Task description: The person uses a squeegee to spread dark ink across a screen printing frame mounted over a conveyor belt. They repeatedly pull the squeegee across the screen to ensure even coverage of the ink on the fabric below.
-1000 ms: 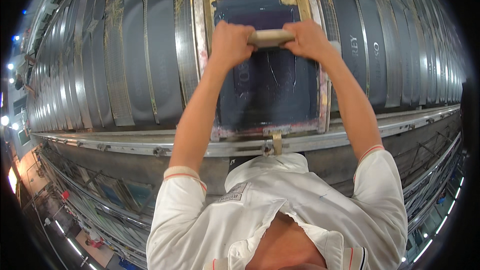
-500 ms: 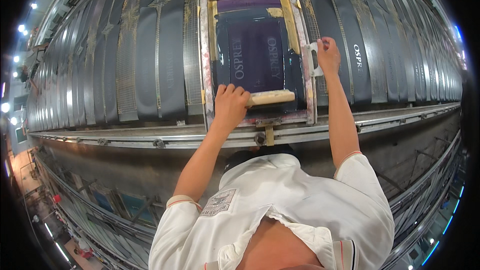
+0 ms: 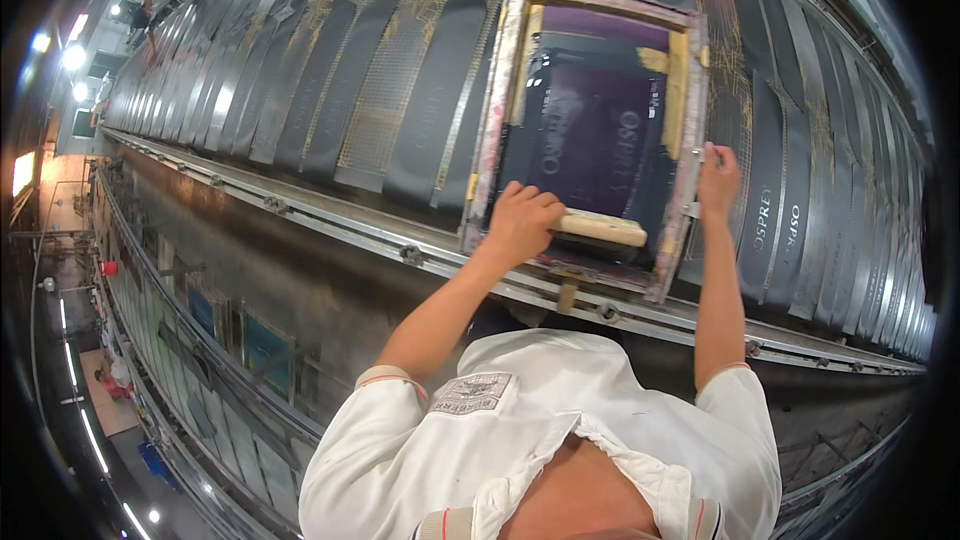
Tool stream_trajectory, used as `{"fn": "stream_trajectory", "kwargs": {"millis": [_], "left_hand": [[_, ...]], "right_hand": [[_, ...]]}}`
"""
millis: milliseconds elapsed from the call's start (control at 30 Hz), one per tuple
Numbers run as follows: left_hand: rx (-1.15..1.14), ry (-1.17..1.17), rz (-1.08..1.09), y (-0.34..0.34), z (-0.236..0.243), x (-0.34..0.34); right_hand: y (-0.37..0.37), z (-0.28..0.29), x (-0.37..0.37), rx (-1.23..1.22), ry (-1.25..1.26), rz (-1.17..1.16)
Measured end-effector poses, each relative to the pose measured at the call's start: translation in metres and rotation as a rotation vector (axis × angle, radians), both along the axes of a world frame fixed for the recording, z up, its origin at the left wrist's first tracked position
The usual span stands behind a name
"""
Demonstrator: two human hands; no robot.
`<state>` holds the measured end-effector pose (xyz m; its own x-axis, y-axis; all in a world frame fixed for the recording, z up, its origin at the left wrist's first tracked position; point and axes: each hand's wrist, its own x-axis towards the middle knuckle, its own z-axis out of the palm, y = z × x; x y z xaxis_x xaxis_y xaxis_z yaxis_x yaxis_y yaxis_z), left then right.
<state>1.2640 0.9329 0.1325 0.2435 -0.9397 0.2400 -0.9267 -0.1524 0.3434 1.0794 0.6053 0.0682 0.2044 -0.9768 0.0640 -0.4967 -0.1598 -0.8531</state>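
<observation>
Head view: left hand point(image 3: 520, 223) clenched on one wooden-handled squeegee point(image 3: 600, 230), lying at the near end of one wood-framed printing screen point(image 3: 487, 130); right hand point(image 3: 717, 180) grasping that frame's right rail. Beyond both grips, dark fabric strips point(image 3: 300, 60), too many to count, lie side by side along the long table point(image 3: 330, 215), those right of the right hand bearing white lettering.

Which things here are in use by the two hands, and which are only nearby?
In use: left hand on the wooden squeegee; right hand on the printing screen frame.
Nearby only: dark printed strips; metal rail.
</observation>
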Motion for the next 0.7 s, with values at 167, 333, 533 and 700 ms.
{"fn": "stream_trajectory", "kwargs": {"millis": [167, 333, 533, 700], "left_hand": [[0.025, -0.109, 0.015, 0.09, 0.015, 0.107], [0.019, -0.102, 0.01, 0.166, 0.015, 0.162], [-0.008, -0.137, -0.051, 0.206, -0.012, 0.169], [-0.026, -0.135, -0.073, 0.194, -0.029, 0.182]], "right_hand": [[0.097, -0.025, 0.119, 0.059, -0.097, -0.007], [0.159, -0.027, 0.195, 0.133, -0.087, -0.008], [0.165, -0.031, 0.21, 0.067, 0.024, -0.048], [0.166, -0.037, 0.211, -0.069, 0.161, -0.036]]}}
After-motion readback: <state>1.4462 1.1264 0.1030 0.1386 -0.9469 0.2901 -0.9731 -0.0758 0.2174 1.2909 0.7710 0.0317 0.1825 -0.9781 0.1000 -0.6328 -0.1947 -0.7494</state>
